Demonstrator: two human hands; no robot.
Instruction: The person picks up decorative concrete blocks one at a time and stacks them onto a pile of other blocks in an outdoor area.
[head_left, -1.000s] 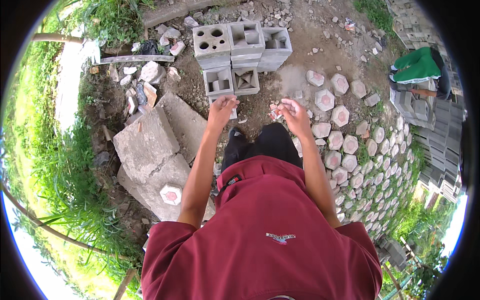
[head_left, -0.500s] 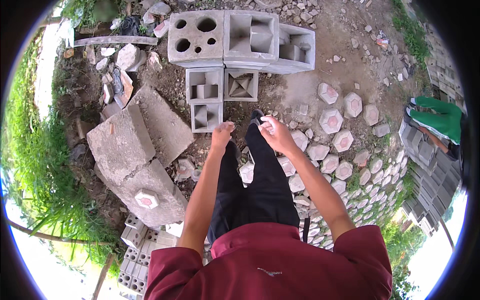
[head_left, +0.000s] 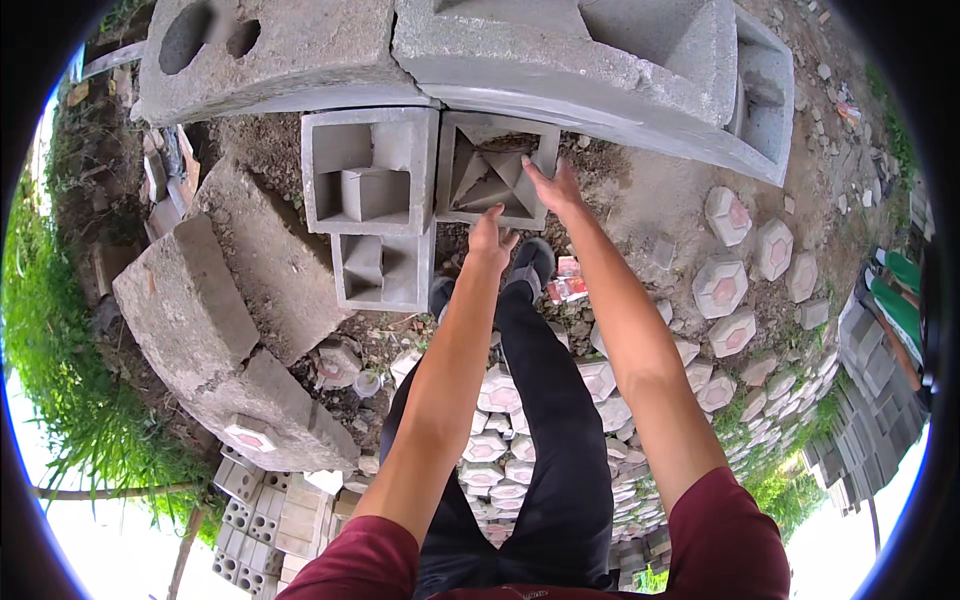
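Note:
A grey square concrete vent block (head_left: 450, 160), with slanted triangular faces inside, lies among other blocks in front of me. My right hand (head_left: 556, 188) is at its right side, one digit over the opening and the others outside the rim. At the near edge is my left hand (head_left: 489, 243), fingertips by the rim and thumb held apart. Both hands look open, with the fingers spread; whether they touch the block is hard to tell. Left of it sit two more vent blocks, a larger one (head_left: 427, 170) and a nearer one (head_left: 385, 298).
Large concrete blocks (head_left: 600, 85) stand along the far side. Broken concrete slabs (head_left: 185, 290) lie to the left. Hexagonal pavers (head_left: 720, 288) cover ground to the right and around my feet. Another person's green-clothed leg (head_left: 895, 312) shows at the far right, beside stacked grey blocks (head_left: 865, 400).
I have bent down closer to the blocks, which look larger. Both hands have moved forward from in front of my legs to the vent block with triangular faces.

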